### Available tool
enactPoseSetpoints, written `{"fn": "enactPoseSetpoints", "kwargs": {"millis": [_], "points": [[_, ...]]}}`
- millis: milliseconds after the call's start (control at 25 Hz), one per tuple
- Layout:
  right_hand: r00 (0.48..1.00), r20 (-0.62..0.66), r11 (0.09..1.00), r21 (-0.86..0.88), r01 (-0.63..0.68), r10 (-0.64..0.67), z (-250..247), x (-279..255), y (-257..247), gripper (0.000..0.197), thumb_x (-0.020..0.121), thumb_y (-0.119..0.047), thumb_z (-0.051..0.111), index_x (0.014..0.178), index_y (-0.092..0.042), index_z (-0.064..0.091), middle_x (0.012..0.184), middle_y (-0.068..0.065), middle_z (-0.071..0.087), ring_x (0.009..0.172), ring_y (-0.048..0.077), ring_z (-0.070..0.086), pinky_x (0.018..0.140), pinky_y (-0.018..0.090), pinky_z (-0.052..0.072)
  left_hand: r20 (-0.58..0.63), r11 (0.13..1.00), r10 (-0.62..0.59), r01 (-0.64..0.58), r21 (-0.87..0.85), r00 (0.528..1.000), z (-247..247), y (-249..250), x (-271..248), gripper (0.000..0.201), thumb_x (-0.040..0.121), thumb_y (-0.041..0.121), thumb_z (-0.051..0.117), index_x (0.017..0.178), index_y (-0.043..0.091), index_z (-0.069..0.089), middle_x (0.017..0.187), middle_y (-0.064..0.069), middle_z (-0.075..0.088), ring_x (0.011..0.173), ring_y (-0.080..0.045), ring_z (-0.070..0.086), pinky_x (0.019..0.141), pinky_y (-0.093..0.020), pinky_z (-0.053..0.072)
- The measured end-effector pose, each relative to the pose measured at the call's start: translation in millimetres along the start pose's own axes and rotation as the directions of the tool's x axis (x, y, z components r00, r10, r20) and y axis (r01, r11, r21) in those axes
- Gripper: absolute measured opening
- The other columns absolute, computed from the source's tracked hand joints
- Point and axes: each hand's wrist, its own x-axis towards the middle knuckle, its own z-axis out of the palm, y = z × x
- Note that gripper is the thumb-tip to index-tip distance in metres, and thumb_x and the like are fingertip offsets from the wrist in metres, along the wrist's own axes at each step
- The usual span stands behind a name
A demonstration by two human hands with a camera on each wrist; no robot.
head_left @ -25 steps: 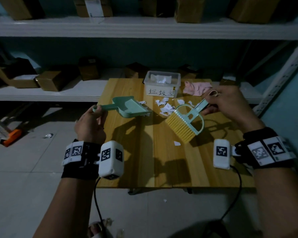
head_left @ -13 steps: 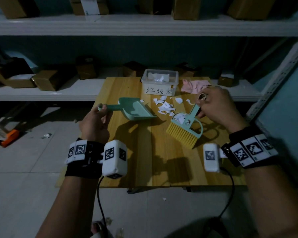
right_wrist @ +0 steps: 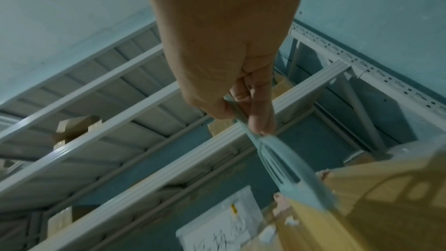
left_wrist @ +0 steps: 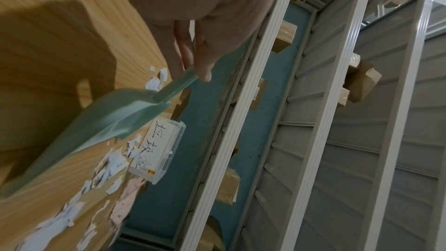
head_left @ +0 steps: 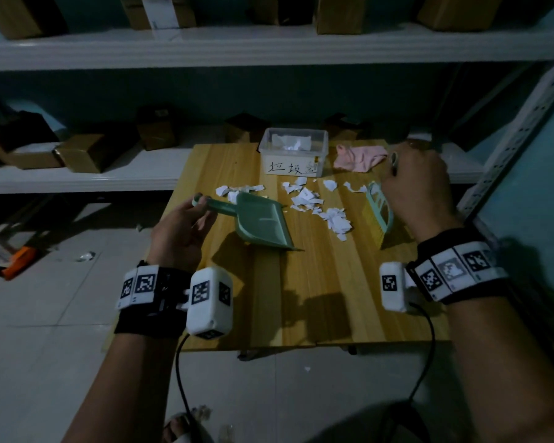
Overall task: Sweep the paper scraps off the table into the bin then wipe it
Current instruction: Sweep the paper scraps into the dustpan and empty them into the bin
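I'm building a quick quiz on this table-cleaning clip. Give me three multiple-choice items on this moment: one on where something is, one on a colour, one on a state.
1. Where is the pink cloth?
A. Inside the dustpan
B. On the table's far side, right of the clear bin
C. On the floor

2. What colour are the brush's bristles?
A. Yellow
B. Black
C. Red

3. What is the state of the dustpan?
A. Heaped with scraps
B. Lying upside down, untouched
C. Held by its handle, its pan showing no scraps

Answers:
1 B: the cloth lies on the table beside the clear bin.
2 A: the brush in the right hand shows yellow bristles.
3 C: the left hand grips the dustpan; the paper scraps lie on the wood.
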Motion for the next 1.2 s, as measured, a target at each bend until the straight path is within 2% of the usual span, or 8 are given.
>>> {"fn": "enactPoseSetpoints", "kwargs": {"millis": [160,360,520,720,880,960,1040,1200], "points": [[0.999,0.046,0.995,0.097,-0.019,0.014,7.3,-4.0,-8.1,0.022,0.096,-0.023,0.052,0.091,-0.005,0.063,0.081,0.01,0.058,0.073,0.024,0.055,0.061,0.026,0.038,-0.009,1.0,0.004,-0.004,0.025,1.0,7.9,-3.8,-4.8,0.032,0.094,0.005,0.057,0.125,0.007,0.062,0.121,-0.014,0.064,0.107,-0.019,0.067,0.084,-0.027,0.059],[0.982,0.188,0.996,0.08,-0.032,0.016,13.6,-9.5,-13.6,0.033,0.104,-0.027,0.04,0.072,-0.018,0.046,0.066,-0.003,0.042,0.063,0.017,0.05,0.05,0.026,0.035,-0.005,0.998,-0.038,0.039,0.045,0.999,14.2,-9.6,-6.4,0.031,0.093,0.004,0.058,0.123,0.007,0.064,0.117,-0.014,0.066,0.104,-0.02,0.068,0.078,-0.026,0.061],[0.97,0.236,0.993,0.119,0.024,-0.052,25.0,-12.3,-30.7,0.027,0.105,-0.029,0.039,0.082,-0.021,0.051,0.068,-0.001,0.053,0.065,0.016,0.06,0.055,0.03,0.05,0.021,0.996,-0.061,0.06,0.066,0.998,20.2,-21.8,-5.2,0.031,0.093,0.003,0.057,0.123,0.005,0.064,0.119,-0.014,0.067,0.106,-0.022,0.068,0.084,-0.029,0.06],[0.953,0.277,0.953,0.3,0.036,-0.124,32.4,-15.1,-47.5,0.033,0.104,-0.032,0.04,0.082,-0.015,0.058,0.076,0.004,0.064,0.066,0.015,0.064,0.053,0.03,0.051,0.017,0.997,-0.047,0.046,0.057,0.999,32.4,-34.7,-4.7,0.034,0.092,-0.001,0.056,0.125,0.001,0.062,0.118,-0.016,0.066,0.108,-0.024,0.066,0.092,-0.034,0.057],[0.973,0.212,0.925,0.379,0.001,-0.088,29.3,-12.1,-47.1,0.031,0.104,-0.032,0.042,0.081,-0.017,0.057,0.075,0.0,0.065,0.063,0.007,0.065,0.049,0.023,0.054,0.009,0.997,-0.057,0.056,0.043,0.998,30.8,-34.2,-1.7,0.034,0.091,0.0,0.058,0.125,0.002,0.062,0.117,-0.016,0.066,0.105,-0.024,0.067,0.086,-0.031,0.059],[0.99,0.138,0.914,0.405,-0.032,-0.026,23.4,-9.5,-42.3,0.03,0.104,-0.033,0.043,0.082,-0.018,0.057,0.072,-0.006,0.06,0.061,0.0,0.062,0.045,0.011,0.047,0.009,0.997,-0.065,0.065,0.037,0.998,29.7,-32.7,-2.0,0.032,0.093,0.001,0.056,0.125,0.002,0.062,0.117,-0.015,0.066,0.105,-0.024,0.067,0.087,-0.031,0.059],[0.995,0.088,0.911,0.407,-0.071,0.039,16.0,-7.2,-35.8,0.028,0.104,-0.033,0.043,0.084,-0.019,0.055,0.073,-0.009,0.059,0.06,-0.003,0.06,0.044,0.009,0.045,0.003,0.997,-0.062,0.062,0.037,0.998,27.8,-31.1,-1.5,0.031,0.094,0.002,0.055,0.124,0.003,0.062,0.118,-0.015,0.066,0.107,-0.023,0.067,0.088,-0.03,0.058],[0.99,0.041,0.91,0.391,-0.138,0.133,8.9,-1.8,-16.7,0.032,0.104,-0.03,0.044,0.092,-0.007,0.062,0.082,0.001,0.06,0.057,-0.008,0.048,0.038,0.002,0.034,-0.03,0.998,-0.067,0.067,0.001,0.997,22.7,-22.6,0.6,0.03,0.096,0.004,0.053,0.125,0.005,0.062,0.12,-0.014,0.066,0.111,-0.022,0.065,0.089,-0.03,0.057]]}}
